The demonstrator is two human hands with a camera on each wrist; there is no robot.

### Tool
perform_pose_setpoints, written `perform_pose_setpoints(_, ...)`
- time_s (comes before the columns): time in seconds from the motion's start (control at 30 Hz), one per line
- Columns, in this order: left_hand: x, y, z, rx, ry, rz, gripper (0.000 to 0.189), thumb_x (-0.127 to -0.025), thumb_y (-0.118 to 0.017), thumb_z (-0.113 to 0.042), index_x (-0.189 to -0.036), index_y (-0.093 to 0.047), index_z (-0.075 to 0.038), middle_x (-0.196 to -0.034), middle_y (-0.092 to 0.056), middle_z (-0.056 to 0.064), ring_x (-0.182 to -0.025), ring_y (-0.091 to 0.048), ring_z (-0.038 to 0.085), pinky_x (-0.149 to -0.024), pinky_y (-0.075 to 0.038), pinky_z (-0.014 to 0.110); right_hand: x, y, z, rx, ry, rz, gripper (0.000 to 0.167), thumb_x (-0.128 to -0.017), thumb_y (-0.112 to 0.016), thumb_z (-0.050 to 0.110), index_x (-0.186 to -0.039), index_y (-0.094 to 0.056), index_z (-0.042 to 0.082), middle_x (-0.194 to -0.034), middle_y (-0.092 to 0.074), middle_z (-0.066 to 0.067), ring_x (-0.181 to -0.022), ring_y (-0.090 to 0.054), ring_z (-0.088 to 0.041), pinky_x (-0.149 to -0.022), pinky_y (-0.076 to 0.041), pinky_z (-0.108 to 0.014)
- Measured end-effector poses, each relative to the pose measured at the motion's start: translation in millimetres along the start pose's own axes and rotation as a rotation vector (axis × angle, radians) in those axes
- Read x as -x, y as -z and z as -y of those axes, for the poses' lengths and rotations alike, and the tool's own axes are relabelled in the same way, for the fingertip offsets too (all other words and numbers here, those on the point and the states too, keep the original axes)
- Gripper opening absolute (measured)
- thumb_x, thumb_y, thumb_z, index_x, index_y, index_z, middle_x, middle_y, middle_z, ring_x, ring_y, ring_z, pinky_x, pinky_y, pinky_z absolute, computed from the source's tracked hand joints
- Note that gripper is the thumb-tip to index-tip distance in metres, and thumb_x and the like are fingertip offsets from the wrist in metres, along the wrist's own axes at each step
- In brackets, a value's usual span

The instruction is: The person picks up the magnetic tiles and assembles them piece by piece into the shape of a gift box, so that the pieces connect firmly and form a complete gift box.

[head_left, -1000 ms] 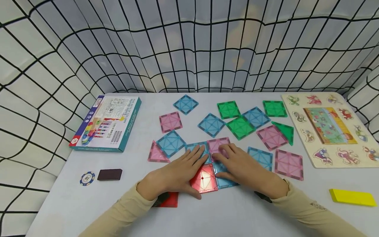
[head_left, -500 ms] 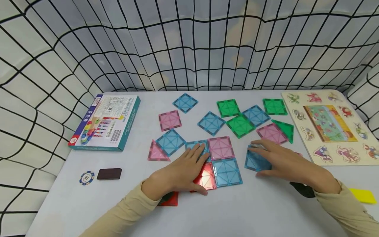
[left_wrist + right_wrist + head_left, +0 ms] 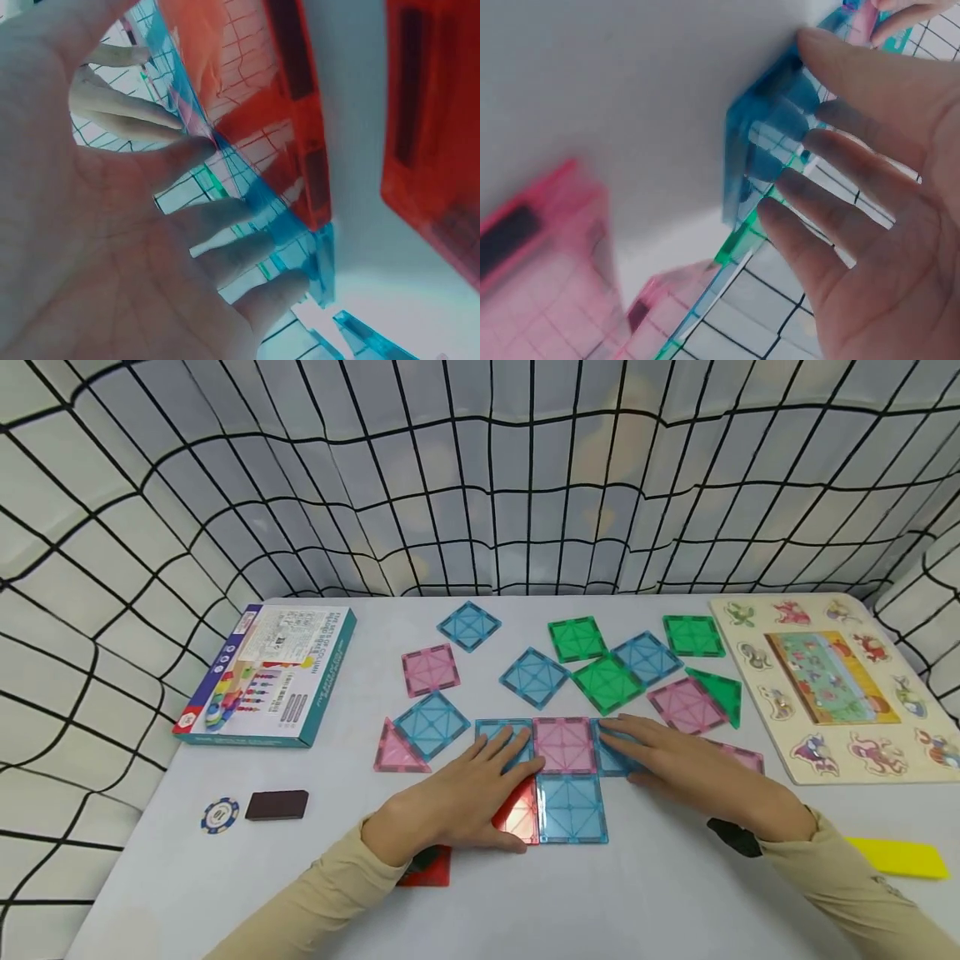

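Note:
Magnetic tiles lie edge to edge at the centre in the head view. A pink square tile point(image 3: 564, 745) has a blue tile point(image 3: 573, 810) below it, with a red tile point(image 3: 522, 817) to that one's left. My left hand point(image 3: 457, 797) rests with spread fingers over the red tile and the upper-left blue tile point(image 3: 487, 728), partly hiding both. Straight fingers of my right hand point(image 3: 686, 764) lie on another blue tile point(image 3: 611, 762), whose left edge is right at the pink one. In the right wrist view this blue tile point(image 3: 761, 131) sits under the fingertips.
Loose blue, pink and green tiles point(image 3: 576, 639) are scattered behind. A second red tile point(image 3: 433, 870) lies under the left wrist. A boxed set point(image 3: 273, 672), poker chip point(image 3: 220, 815), dark block point(image 3: 277, 805), yellow block point(image 3: 896, 857) and animal puzzle board point(image 3: 840, 685) stand around.
My right hand went right to a blue tile, then slid it left against the pink tile. The centre tiles have straightened slightly. My left hand stays on its tiles.

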State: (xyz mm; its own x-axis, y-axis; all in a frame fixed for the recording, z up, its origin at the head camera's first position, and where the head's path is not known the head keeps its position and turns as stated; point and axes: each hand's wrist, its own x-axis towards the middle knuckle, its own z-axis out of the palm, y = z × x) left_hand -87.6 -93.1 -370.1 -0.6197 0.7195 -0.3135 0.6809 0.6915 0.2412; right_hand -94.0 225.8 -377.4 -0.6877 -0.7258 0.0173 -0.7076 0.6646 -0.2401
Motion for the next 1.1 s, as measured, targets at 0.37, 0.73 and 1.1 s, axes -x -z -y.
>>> perform_pose_setpoints(0.37, -1.0, -6.1, -3.2, 0.018, -0.006, -0.018, 0.099, -0.093, -0.066, -0.067, -0.165, -0.030, -0.009, -0.174, -0.011, 0.018, -0.160, -0.007, 0.041, -0.127, -0.014, 0.058, 12.6, 11, -16, -0.135, -0.108, -0.054, 0.049, -0.099, -0.074, 0.018, -0.145, -0.062, 0.005, -0.154, -0.050, -0.018, -0.134, -0.056, -0.040, -0.102, -0.052, -0.059)
perform_pose_setpoints(0.73, -2.6, -6.8, -0.7, 0.023, 0.009, -0.023, 0.098, -0.093, -0.067, -0.065, -0.165, -0.031, -0.010, -0.174, -0.011, 0.017, -0.160, -0.008, 0.039, -0.127, -0.013, 0.057, 83.8, 22, -50, -0.095, -0.282, 0.046, 0.045, -0.095, -0.079, 0.021, -0.137, -0.069, 0.007, -0.146, -0.058, -0.015, -0.127, -0.060, -0.039, -0.093, -0.058, -0.054)
perform_pose_setpoints(1.1, -2.5, -8.1, 1.6, 0.044, -0.002, -0.028, 0.099, -0.093, -0.067, -0.065, -0.166, -0.029, -0.010, -0.175, -0.008, 0.017, -0.160, -0.005, 0.041, -0.127, -0.011, 0.058, 103.8, 0, -6, -0.181, -0.274, 0.232, 0.066, -0.098, -0.064, 0.058, -0.148, -0.062, 0.014, -0.161, -0.047, -0.010, -0.142, -0.048, -0.044, -0.102, -0.050, -0.057)
